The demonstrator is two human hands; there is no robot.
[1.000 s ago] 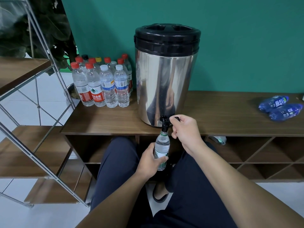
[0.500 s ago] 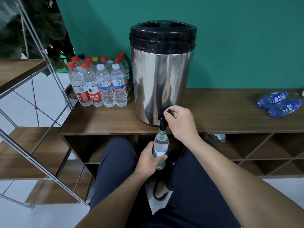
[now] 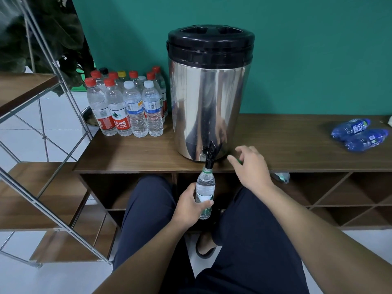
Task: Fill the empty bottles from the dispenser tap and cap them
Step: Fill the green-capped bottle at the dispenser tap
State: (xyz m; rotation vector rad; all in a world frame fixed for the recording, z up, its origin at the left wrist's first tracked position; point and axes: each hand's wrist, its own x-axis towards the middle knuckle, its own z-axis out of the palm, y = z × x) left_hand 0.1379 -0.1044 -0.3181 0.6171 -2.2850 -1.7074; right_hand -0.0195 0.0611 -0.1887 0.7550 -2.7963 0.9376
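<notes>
Gripping bottle (image 3: pixel 205 188): left hand (image 3: pixel 189 206)

The left hand (image 3: pixel 189 205) covers the lower left side of the bottle (image 3: pixel 205 190), hiding part of its label. Its mouth sits under the black tap (image 3: pixel 209 157), so whether water runs cannot be told. A small green thing (image 3: pixel 239 160) peeks from behind the right hand (image 3: pixel 251 166), mostly hidden. The rear bottles of the cluster (image 3: pixel 127 102) show only caps. Under the desk (image 3: pixel 137 153), another bottle (image 3: pixel 281 177) is half hidden.
</notes>
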